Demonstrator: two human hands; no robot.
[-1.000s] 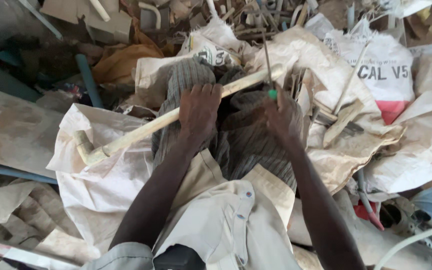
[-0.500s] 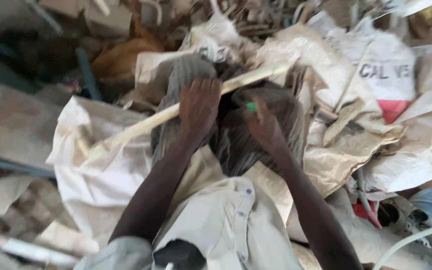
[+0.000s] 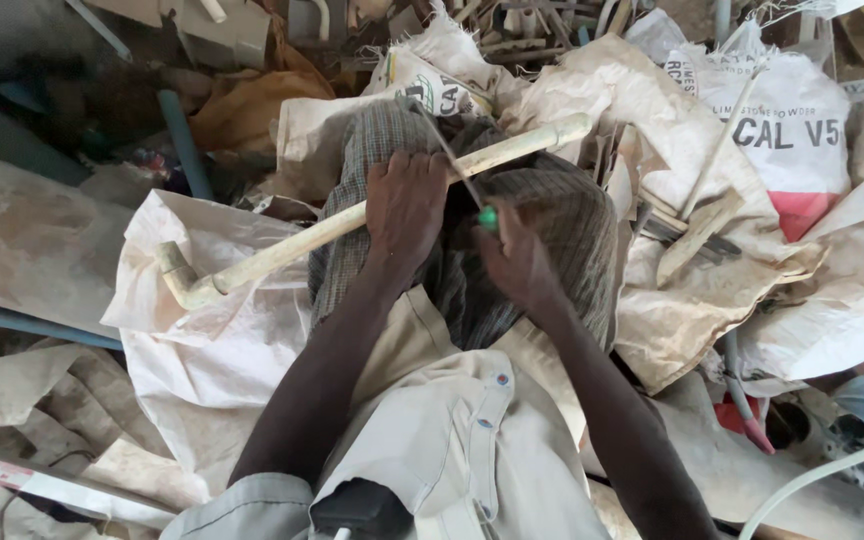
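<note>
My left hand (image 3: pixel 405 205) grips a long cream plastic pipe (image 3: pixel 282 250) that lies across my lap, with an elbow fitting (image 3: pixel 180 278) at its left end. My right hand (image 3: pixel 514 262) holds a green-handled hacksaw blade (image 3: pixel 449 155) whose thin dark blade crosses the pipe just right of my left hand. The green handle (image 3: pixel 489 218) peeks out above my right fist. Under the pipe is a grey checked cloth (image 3: pixel 552 215) over my knees.
White woven sacks (image 3: pixel 202 360) lie around me, one printed sack (image 3: pixel 787 130) at the upper right. A blue pipe (image 3: pixel 182 140) stands at the upper left, scrap wood and pipe pieces (image 3: pixel 512 25) pile at the top, a white hose (image 3: pixel 832 470) curves at the lower right.
My right hand has pulled the blade back toward me and leftward along the cut. My left hand stays clamped on the pipe.
</note>
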